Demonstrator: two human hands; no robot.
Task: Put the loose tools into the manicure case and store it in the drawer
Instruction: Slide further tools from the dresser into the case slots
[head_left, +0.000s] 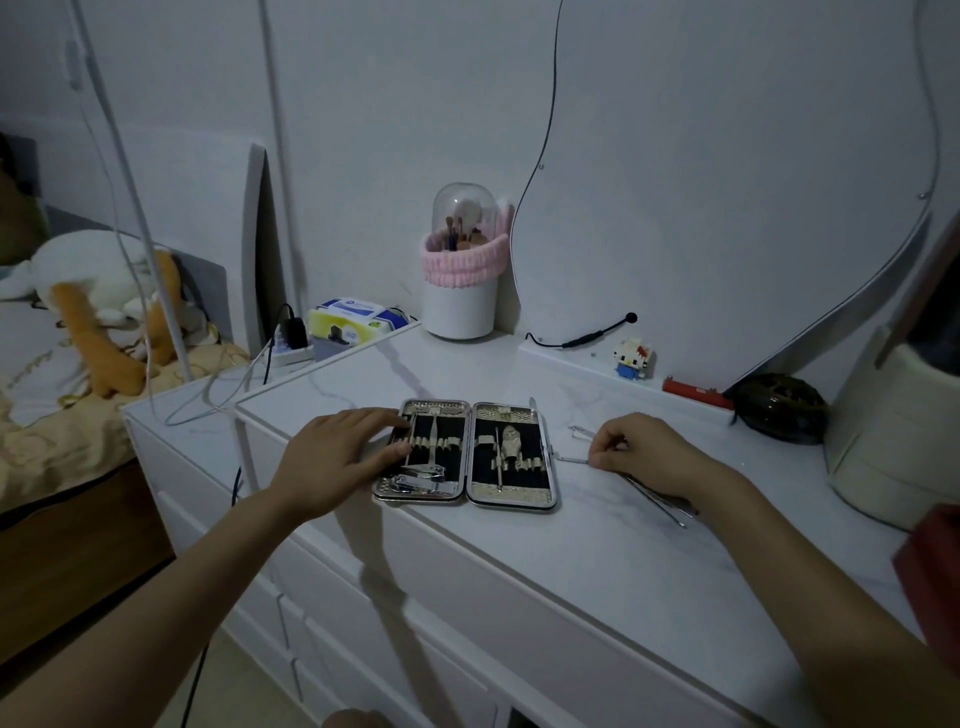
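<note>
The manicure case (466, 453) lies open flat on the white dresser top (597, 545), with clippers and several slim tools strapped inside. My left hand (337, 457) rests on the case's left edge, fingers straight. To the right of the case, my right hand (644, 454) pinches a thin metal tool (571, 460) whose tip points at the case. More loose metal tools lie on the top: one (579, 429) just beyond my right hand, others (660, 501) partly hidden under my wrist. Closed white drawer fronts (467, 613) run below the top.
At the back stand a brush holder with a pink band (460, 280), a small block figure (631, 358), a red object (693, 393) and a dark round object (782, 408). A cream container (893, 441) fills the right. A power strip with cables (288, 348) sits left, by the bed.
</note>
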